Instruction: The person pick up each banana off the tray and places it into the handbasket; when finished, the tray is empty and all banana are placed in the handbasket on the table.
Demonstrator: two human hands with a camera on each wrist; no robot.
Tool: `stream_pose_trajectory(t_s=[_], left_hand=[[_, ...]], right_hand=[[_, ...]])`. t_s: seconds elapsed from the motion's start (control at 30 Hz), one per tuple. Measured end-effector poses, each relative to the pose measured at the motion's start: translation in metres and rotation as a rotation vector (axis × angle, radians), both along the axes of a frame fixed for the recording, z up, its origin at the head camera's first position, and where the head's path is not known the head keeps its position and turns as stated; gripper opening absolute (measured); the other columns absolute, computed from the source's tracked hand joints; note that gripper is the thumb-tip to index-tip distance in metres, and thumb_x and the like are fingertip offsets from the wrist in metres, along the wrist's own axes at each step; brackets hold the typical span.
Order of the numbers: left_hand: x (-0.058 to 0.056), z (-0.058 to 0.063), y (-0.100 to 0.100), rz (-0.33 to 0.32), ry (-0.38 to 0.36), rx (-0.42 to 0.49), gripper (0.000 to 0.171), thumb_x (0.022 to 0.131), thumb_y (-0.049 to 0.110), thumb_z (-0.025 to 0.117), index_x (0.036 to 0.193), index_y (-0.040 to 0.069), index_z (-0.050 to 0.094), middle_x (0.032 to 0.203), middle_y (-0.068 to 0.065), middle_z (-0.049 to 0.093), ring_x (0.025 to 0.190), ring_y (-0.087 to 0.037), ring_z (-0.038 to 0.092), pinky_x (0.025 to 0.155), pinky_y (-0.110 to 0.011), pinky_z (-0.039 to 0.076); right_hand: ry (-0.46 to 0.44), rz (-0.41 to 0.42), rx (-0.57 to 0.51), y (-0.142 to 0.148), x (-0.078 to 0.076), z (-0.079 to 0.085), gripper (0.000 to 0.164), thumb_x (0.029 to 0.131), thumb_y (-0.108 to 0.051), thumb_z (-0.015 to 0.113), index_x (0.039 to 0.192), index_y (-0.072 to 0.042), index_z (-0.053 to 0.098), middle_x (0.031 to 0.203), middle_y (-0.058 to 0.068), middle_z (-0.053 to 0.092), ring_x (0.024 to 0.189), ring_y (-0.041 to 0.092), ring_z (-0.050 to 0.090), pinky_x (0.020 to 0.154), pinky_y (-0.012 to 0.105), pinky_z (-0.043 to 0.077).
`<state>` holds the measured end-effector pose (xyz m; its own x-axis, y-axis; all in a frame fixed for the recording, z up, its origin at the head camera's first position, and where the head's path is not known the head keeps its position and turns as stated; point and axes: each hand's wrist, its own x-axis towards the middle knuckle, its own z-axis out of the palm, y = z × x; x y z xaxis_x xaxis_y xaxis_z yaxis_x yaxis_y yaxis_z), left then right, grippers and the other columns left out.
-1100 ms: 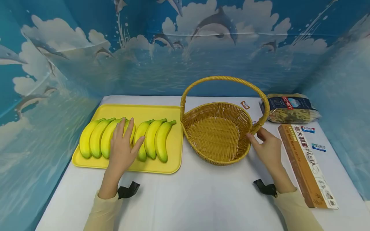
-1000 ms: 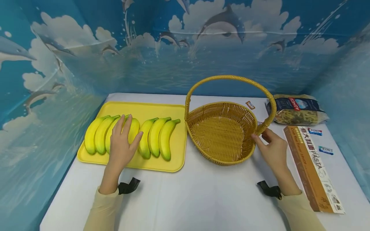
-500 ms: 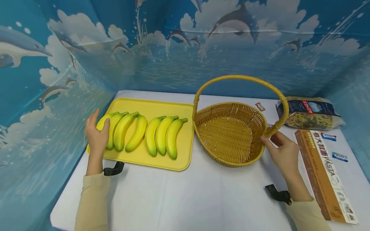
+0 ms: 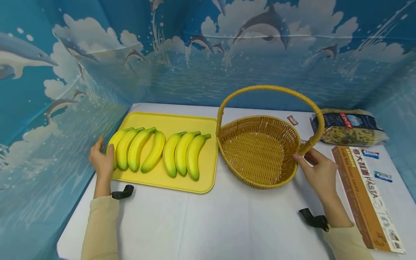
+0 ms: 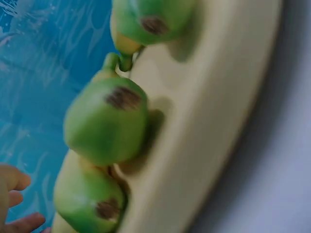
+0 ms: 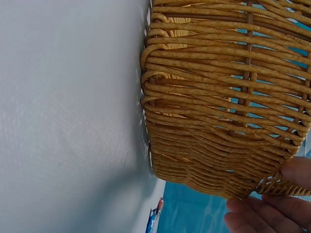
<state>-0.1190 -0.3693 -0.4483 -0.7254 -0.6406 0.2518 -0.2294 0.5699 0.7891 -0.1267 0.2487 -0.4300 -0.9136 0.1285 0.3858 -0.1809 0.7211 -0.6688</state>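
Left grip point(image 4: 101, 159) fingers spread, beside leftmost curved yellow banana point(image 4: 117, 138), on yellow rectangular tray point(image 4: 169, 121) near white table's point(image 4: 211, 231) left edge; probably light, firm, slick: pinch mid-body. Right grip point(image 4: 317, 171) pinches golden wicker basket point(image 4: 260, 155), likely light, springy.

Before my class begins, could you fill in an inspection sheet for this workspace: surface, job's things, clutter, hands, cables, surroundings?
Surface: white tabletop, no spill seen.
Job's things: seven bananas on a yellow tray; wicker basket standing to the tray's right.
Clutter: pasta bag, pasta box and small packets, towards the right.
Hands: left hand beside the leftmost banana, contact unclear; right hand grips the basket's rim by the handle.
Cables: nothing seen.
Surroundings: blue dolphin-print curtain behind and at both sides.
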Motion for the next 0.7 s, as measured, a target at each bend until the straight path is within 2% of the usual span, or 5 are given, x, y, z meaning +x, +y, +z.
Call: stream_pose_trajectory(t_s=[0.07,0.13,0.27,0.5,0.7], left_hand=[[-0.002,-0.008,-0.003,0.0,-0.027,-0.018,0.049,0.098,0.014,0.055,0.145,0.003,0.046,0.138,-0.025,0.05,0.126,-0.041,0.044,0.111,-0.053,0.025],[-0.004,-0.015,-0.005,-0.004,-0.047,-0.031,0.049,0.097,0.013,0.056,0.144,0.001,0.047,0.137,-0.027,0.05,0.127,-0.043,0.043,0.112,-0.054,0.023],[-0.006,-0.023,-0.007,-0.005,-0.087,-0.027,0.049,0.098,0.013,0.054,0.144,0.0,0.046,0.14,-0.028,0.047,0.132,-0.045,0.039,0.114,-0.054,0.021],[-0.005,-0.025,-0.006,0.002,-0.099,-0.038,0.047,0.097,0.01,0.054,0.142,-0.003,0.048,0.139,-0.03,0.047,0.132,-0.047,0.039,0.115,-0.054,0.018],[-0.004,-0.023,-0.002,0.078,-0.087,0.037,0.046,0.097,0.011,0.053,0.141,0.0,0.05,0.14,-0.028,0.046,0.134,-0.045,0.036,0.115,-0.054,0.023]], right_hand=[[0.007,0.003,-0.006,0.001,0.001,-0.001,0.038,0.087,-0.021,0.075,0.117,0.002,0.069,0.107,0.023,0.072,0.091,-0.02,0.055,0.074,-0.004,0.034],[0.013,0.009,-0.013,0.002,0.001,-0.001,0.038,0.087,-0.021,0.075,0.117,0.003,0.069,0.106,0.024,0.071,0.087,-0.032,0.04,0.074,-0.004,0.034],[0.027,0.015,-0.016,0.003,0.002,-0.002,0.037,0.087,-0.019,0.075,0.116,0.004,0.069,0.105,0.024,0.071,0.087,-0.033,0.038,0.073,-0.004,0.035],[0.069,0.033,-0.033,0.004,-0.001,-0.006,0.034,0.084,-0.014,0.077,0.112,0.006,0.07,0.101,0.025,0.072,0.086,-0.033,0.041,0.07,-0.005,0.037],[0.097,0.063,-0.051,0.004,-0.001,-0.005,0.034,0.082,-0.011,0.078,0.111,0.005,0.07,0.102,0.027,0.07,0.086,-0.034,0.042,0.071,-0.004,0.038]])
